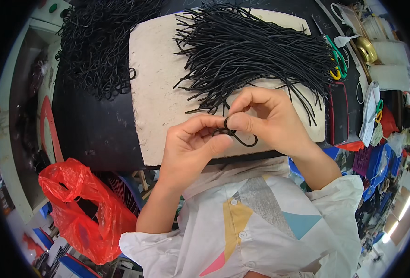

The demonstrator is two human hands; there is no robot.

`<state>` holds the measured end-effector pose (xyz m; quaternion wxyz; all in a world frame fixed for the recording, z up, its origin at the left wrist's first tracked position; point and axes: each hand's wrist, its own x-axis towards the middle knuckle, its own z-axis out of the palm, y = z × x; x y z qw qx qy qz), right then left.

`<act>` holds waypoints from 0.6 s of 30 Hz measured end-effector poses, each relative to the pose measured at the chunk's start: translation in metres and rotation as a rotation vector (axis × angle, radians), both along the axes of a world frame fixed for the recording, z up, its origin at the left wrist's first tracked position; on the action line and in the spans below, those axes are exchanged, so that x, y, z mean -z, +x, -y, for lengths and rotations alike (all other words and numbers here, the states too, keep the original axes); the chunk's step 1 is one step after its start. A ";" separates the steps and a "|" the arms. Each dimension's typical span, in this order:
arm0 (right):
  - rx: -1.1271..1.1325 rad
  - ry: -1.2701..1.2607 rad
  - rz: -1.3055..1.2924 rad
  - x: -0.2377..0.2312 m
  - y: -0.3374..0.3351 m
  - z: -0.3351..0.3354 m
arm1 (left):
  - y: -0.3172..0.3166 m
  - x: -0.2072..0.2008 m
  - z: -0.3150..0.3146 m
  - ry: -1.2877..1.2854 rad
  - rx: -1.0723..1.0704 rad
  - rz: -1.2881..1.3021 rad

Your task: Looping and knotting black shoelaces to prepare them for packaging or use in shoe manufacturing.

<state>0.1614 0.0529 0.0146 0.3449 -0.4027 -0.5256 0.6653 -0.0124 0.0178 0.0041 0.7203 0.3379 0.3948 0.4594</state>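
Observation:
Both my hands meet over the near part of a pale board (156, 92). Between them is a black cord (248, 144), bent into loops. My left hand (186, 143) pinches it between thumb and fingers. From the other side, my right hand (270, 118) grips the same cord with thumb and forefinger. The fingers partly hide where the loops cross. Just beyond my hands, a thick bundle of straight black cords (256, 55) lies across the board, several ends reaching close to my fingers.
A heap of looped black cords (100, 51) lies at the far left of the dark table (91, 134). Scissors with green handles (339, 60) and a dark red-edged phone-like slab (338, 113) are on the right. A red plastic bag (91, 213) hangs at the near left.

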 end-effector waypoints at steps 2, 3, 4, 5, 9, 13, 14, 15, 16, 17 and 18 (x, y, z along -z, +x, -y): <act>0.047 -0.124 -0.148 0.003 -0.003 0.004 | -0.001 -0.001 -0.001 -0.057 0.007 -0.038; 0.071 -0.186 -0.222 0.003 -0.004 0.007 | -0.002 -0.002 -0.001 -0.085 0.011 -0.058; 0.087 -0.071 -0.141 0.003 -0.005 0.008 | -0.001 -0.003 -0.001 -0.066 -0.012 -0.094; 0.103 0.043 -0.061 0.002 -0.006 0.008 | 0.000 -0.005 -0.002 -0.047 -0.035 -0.131; 0.135 0.105 0.042 -0.006 -0.010 0.011 | 0.000 -0.012 -0.005 0.052 -0.095 -0.241; -0.050 0.100 0.139 -0.004 0.001 0.008 | -0.009 -0.016 -0.004 0.108 0.066 -0.280; -0.101 0.199 0.211 -0.004 0.004 0.008 | -0.011 -0.017 -0.006 0.079 0.110 -0.290; -0.152 0.300 0.283 -0.004 0.005 0.008 | -0.012 -0.019 -0.006 0.051 0.154 -0.300; -0.158 0.332 0.297 -0.004 0.006 0.008 | -0.011 -0.019 -0.007 0.033 0.145 -0.295; -0.164 0.365 0.309 -0.005 0.006 0.008 | -0.011 -0.019 -0.007 0.039 0.121 -0.315; -0.171 0.399 0.322 -0.005 0.006 0.008 | -0.010 -0.018 -0.007 0.044 0.096 -0.335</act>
